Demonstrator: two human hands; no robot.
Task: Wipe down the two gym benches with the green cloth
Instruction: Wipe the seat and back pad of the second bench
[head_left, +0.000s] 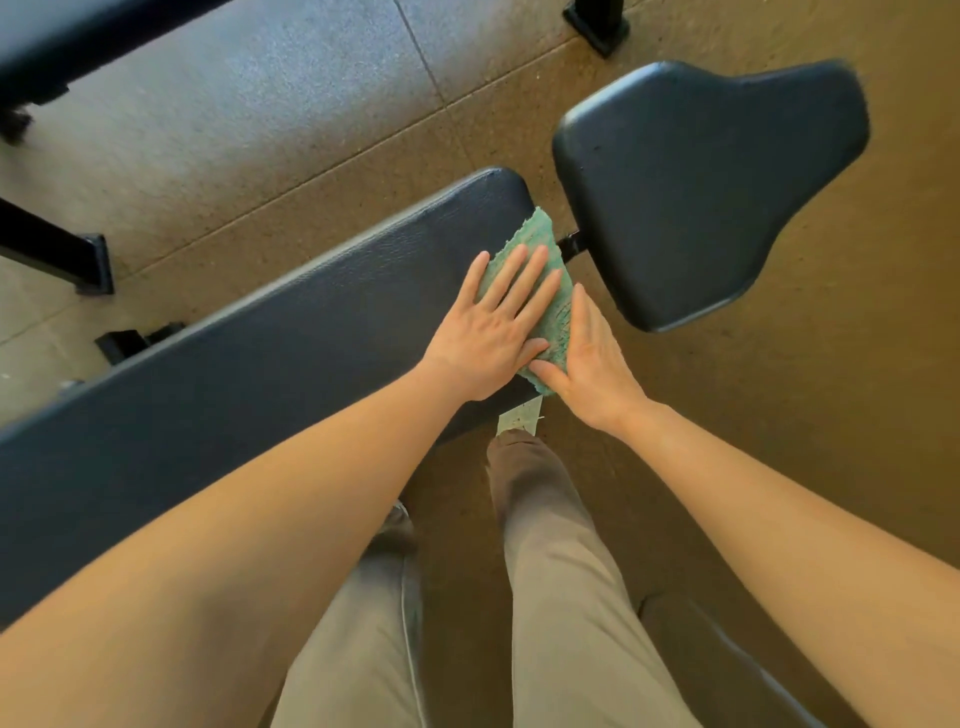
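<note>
Pressing the green cloth (536, 235) flat mid-frame with our left hand (488, 338), fingers straight, at the end of the near bench (285, 353); our right hand (592, 364), open, touches the cloth's edge. Seat pad (706, 192) sits just right; second bench (78, 41) upper left.

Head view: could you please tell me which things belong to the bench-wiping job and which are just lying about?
Job: green cloth, under the left hand, with the right hand at its edge; long bench pad; seat pad; second bench, top left.
Lying about: black frame foot, far left; pale paper scrap below the bench end.
</note>
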